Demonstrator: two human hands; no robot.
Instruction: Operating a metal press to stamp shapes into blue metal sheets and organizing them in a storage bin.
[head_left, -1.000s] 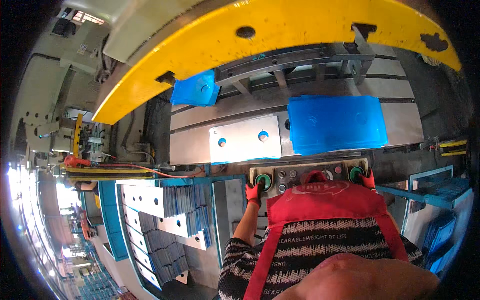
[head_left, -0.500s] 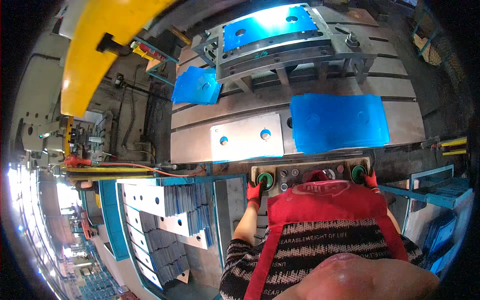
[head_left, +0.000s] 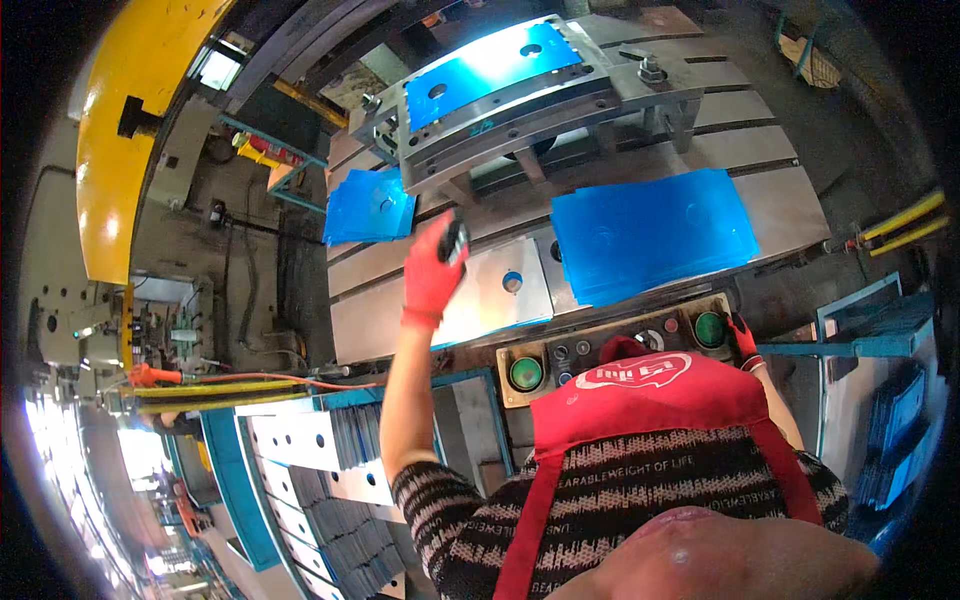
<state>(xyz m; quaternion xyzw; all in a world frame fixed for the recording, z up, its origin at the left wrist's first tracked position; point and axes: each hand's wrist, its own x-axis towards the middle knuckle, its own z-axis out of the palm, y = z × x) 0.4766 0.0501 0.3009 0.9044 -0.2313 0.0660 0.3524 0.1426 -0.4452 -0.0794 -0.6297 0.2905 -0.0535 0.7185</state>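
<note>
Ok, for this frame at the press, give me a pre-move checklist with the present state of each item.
1. Left hand off its green button: ok, raised over the press bed.
2. Right hand off the right green button: cannot tell, it sits right beside it.
3. Upper die raised above the bed: ok.
4. Pale plate with a hole lying flat on the bed: ok.
5. Blue sheet stack within reach: ok.
</note>
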